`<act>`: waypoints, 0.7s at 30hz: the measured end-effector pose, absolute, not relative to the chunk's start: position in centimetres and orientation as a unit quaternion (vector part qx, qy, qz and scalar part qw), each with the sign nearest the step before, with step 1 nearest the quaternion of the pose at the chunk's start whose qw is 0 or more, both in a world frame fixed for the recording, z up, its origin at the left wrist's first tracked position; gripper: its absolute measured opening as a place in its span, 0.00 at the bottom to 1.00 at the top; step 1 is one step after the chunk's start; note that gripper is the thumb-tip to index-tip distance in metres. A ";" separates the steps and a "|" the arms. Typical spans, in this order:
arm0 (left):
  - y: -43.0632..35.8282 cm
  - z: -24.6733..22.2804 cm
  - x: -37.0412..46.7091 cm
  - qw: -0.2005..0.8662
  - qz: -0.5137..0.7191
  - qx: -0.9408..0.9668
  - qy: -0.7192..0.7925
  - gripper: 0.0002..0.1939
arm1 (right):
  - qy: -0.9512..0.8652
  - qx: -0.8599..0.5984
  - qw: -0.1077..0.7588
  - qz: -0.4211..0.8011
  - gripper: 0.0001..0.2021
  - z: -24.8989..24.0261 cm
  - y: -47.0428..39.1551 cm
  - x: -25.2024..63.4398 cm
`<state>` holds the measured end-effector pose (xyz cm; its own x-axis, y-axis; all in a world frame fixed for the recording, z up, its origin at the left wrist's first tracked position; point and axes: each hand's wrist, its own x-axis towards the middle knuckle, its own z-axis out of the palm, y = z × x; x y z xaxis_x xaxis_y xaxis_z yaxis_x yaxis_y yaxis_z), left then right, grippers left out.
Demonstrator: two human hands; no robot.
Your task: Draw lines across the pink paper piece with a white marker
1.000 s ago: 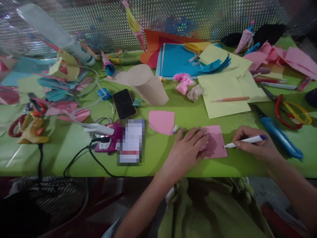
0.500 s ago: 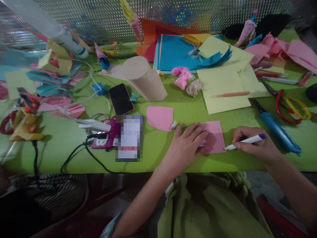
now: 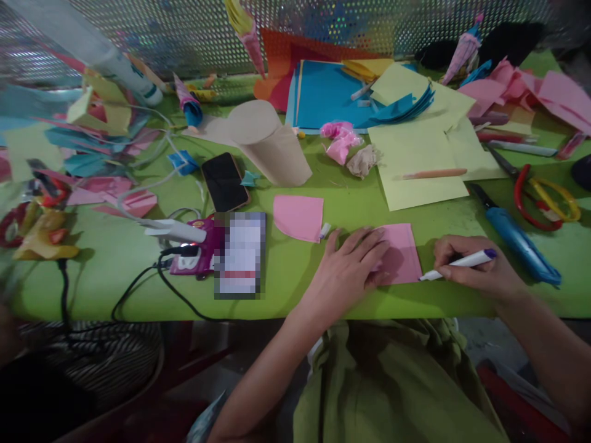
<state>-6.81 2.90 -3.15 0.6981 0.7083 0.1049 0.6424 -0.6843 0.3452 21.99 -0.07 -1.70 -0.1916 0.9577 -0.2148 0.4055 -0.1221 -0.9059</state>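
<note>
My left hand (image 3: 348, 264) lies flat with fingers spread over the left part of a pink paper square (image 3: 401, 252), pressing it on the green table. Pinched in my right hand (image 3: 480, 271) is a white marker (image 3: 462, 264) with a purple end. Its tip meets the lower right corner of the square. A second pink paper piece (image 3: 298, 216) with one curved edge lies to the left. Beside that piece is a small white marker cap (image 3: 325, 231), close to my left fingertips.
To the right lie a blue utility knife (image 3: 521, 237) and red-and-yellow scissors (image 3: 545, 200). A phone (image 3: 241, 255), a purple power strip (image 3: 196, 249) and cables sit at left. Behind are a brown paper roll (image 3: 272, 144), yellow sheets (image 3: 415, 154) and blue paper (image 3: 323, 98).
The marker tip stays at the lower right corner of the pink square, shifted very slightly. Both hands hold nearly the same places; the view has tilted a little.
</note>
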 end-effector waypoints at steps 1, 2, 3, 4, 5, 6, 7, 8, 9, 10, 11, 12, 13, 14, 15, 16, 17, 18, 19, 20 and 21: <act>2.9 -3.2 -6.8 0.142 0.116 0.911 0.371 0.23 | -0.587 -0.572 0.307 0.484 0.11 -1.9 0.0 22.0; 2.9 -3.2 -6.8 0.141 0.115 0.911 0.370 0.23 | -0.569 -0.577 0.338 0.478 0.11 -2.1 0.1 21.9; 2.9 -3.2 -6.8 0.141 0.113 0.911 0.370 0.24 | -0.548 -0.584 0.372 0.469 0.10 -2.2 0.3 21.8; 2.9 -3.2 -6.8 0.142 0.111 0.911 0.370 0.24 | -0.528 -0.592 0.401 0.457 0.10 -2.3 0.5 21.6; 2.9 -3.2 -6.8 0.143 0.110 0.911 0.370 0.24 | -0.513 -0.601 0.419 0.446 0.10 -2.4 0.8 21.4; 2.9 -3.2 -6.8 0.144 0.109 0.912 0.369 0.24 | -0.505 -0.610 0.425 0.438 0.11 -2.5 1.0 21.3; 2.9 -3.2 -6.8 0.144 0.110 0.912 0.368 0.24 | -0.504 -0.618 0.422 0.431 0.12 -2.6 1.3 21.2; 2.9 -3.2 -6.8 0.145 0.110 0.912 0.367 0.24 | -0.507 -0.625 0.414 0.425 0.12 -2.6 1.6 21.1; 2.9 -3.2 -6.8 0.145 0.112 0.912 0.367 0.23 | -0.512 -0.630 0.404 0.422 0.13 -2.7 1.8 21.1; 2.9 -3.2 -6.8 0.145 0.113 0.912 0.367 0.23 | -0.517 -0.632 0.397 0.420 0.14 -2.8 1.9 21.1; 2.9 -3.3 -6.8 0.145 0.114 0.911 0.368 0.24 | -0.522 -0.632 0.393 0.418 0.15 -3.0 2.0 21.2; 2.9 -3.3 -6.8 0.145 0.114 0.911 0.369 0.24 | -0.527 -0.631 0.391 0.415 0.15 -3.1 2.1 21.2; 2.9 -3.4 -6.8 0.145 0.114 0.911 0.369 0.25 | -0.531 -0.630 0.387 0.413 0.15 -3.1 2.1 21.2; 2.9 -3.4 -6.8 0.145 0.115 0.911 0.369 0.25 | -0.535 -0.630 0.383 0.412 0.15 -3.2 2.1 21.2; 2.9 -3.4 -6.8 0.144 0.115 0.911 0.369 0.25 | -0.539 -0.631 0.379 0.409 0.14 -3.2 2.1 21.2; 2.9 -3.5 -6.8 0.143 0.117 0.911 0.368 0.25 | -0.543 -0.634 0.375 0.404 0.14 -3.1 2.0 21.2; 2.9 -3.5 -6.8 0.142 0.118 0.912 0.367 0.25 | -0.548 -0.636 0.371 0.398 0.14 -3.1 2.0 21.1; 2.9 -3.5 -6.8 0.141 0.118 0.912 0.366 0.26 | -0.552 -0.637 0.367 0.393 0.14 -3.1 2.0 21.1; 2.9 -3.5 -6.9 0.140 0.118 0.913 0.365 0.26 | -0.557 -0.638 0.363 0.388 0.14 -3.1 2.0 21.1; 2.9 -3.5 -6.9 0.140 0.118 0.913 0.364 0.26 | -0.561 -0.640 0.359 0.382 0.15 -3.1 2.0 21.1; 2.9 -3.5 -6.8 0.140 0.118 0.914 0.363 0.26 | -0.565 -0.642 0.354 0.378 0.15 -3.1 2.0 21.1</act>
<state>-6.85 2.91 -3.55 0.7089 0.6962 0.1133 0.6303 -0.6973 0.3413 21.10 1.97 -3.12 0.0751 0.9935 -0.0853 0.4570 -0.1104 -0.8826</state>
